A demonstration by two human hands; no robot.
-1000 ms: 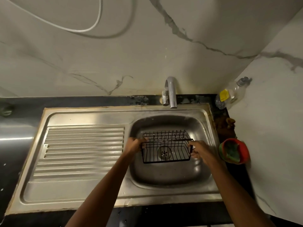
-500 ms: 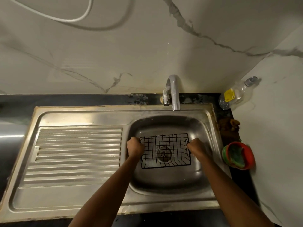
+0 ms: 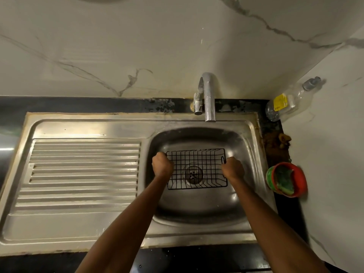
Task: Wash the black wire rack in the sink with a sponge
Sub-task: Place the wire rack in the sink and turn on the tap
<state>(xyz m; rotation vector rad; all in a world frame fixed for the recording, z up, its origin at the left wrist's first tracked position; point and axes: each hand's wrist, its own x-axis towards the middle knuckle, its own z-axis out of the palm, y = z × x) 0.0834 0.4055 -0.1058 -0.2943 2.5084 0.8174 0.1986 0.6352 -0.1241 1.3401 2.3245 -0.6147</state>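
While I look down from the head cam, a steel sink (image 3: 254, 146) w/ a ribbed drainboard (image 3: 82, 174) on its left fills most of the view. A chrome tap (image 3: 208, 95) stands at the back edge. The black wire rack (image 3: 197, 164) sits low in the basin, over the drain (image 3: 194, 174). My left hand (image 3: 162, 166) grips its left end, right hand (image 3: 233, 168) its right end, fingers curled. A green sponge (image 3: 283, 180) lies in a red bowl (image 3: 301, 182) on the counter, right of the basin.
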